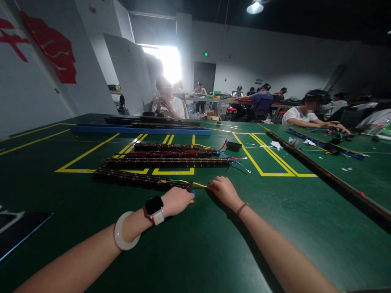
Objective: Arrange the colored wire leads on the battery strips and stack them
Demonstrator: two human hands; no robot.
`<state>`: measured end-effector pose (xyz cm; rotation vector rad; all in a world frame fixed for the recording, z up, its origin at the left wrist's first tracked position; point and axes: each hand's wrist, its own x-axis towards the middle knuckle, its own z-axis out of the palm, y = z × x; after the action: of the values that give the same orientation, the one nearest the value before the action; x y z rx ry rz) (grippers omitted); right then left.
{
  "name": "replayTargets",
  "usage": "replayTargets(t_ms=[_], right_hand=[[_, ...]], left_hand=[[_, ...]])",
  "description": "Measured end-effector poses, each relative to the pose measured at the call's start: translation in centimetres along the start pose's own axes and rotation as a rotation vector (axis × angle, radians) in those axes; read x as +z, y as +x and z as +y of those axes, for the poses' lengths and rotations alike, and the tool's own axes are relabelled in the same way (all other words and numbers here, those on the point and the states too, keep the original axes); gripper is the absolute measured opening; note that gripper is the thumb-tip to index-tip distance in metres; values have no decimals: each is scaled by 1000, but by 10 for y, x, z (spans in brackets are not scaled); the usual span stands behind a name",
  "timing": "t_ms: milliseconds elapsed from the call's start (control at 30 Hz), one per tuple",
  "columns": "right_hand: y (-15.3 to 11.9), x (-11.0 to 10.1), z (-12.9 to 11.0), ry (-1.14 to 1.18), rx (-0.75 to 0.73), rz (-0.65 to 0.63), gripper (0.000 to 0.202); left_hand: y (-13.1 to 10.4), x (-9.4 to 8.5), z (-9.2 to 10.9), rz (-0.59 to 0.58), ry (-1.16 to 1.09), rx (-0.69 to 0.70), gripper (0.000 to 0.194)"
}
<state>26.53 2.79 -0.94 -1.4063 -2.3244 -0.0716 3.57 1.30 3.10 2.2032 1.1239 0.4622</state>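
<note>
Yellow-taped green counter (238, 252) in a grey-walled room, a long black ridged bar (128, 178) lying on it.
The right hand (224, 190) has its fingers pinched together on the tip of a thin yellow wire (200, 185) at the bar's right end; the left hand (179, 200) curls beside that end, near a short blue wire (193, 192), its grip hidden. Thin brownish lines run along the bar.

pale walls (275, 57) rise to a dark ceiling (305, 16), where a lamp (255, 7) glows. glare fills an opening (169, 63); a green sign (206, 54) shines above a grey door (205, 75). a red graphic (53, 49) marks the left wall (84, 77); red stools (231, 109) stand farther back.
</note>
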Motion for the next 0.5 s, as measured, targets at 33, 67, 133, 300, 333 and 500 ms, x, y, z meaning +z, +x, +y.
replayTargets(t_ms=[33,67,133,300,333,500], right_hand=[[0,0,0,3,2,1,16],[0,0,0,9,1,1,16],[-1,0,0,29,-7,0,16],[-2,3,1,77,-31,9,16],[-2,3,2,80,-32,9,16],[-2,3,1,74,-42,1,19]], left_hand=[[0,-1,0,-1,18,0,25],[-1,-1,1,0,33,-5,25],[-2,-1,2,-1,53,-37,28],[-7,2,-2,-121,-185,-263,36],[-9,1,-4,-141,-280,-298,37],[-26,-13,-9,-64,-753,-403,31]])
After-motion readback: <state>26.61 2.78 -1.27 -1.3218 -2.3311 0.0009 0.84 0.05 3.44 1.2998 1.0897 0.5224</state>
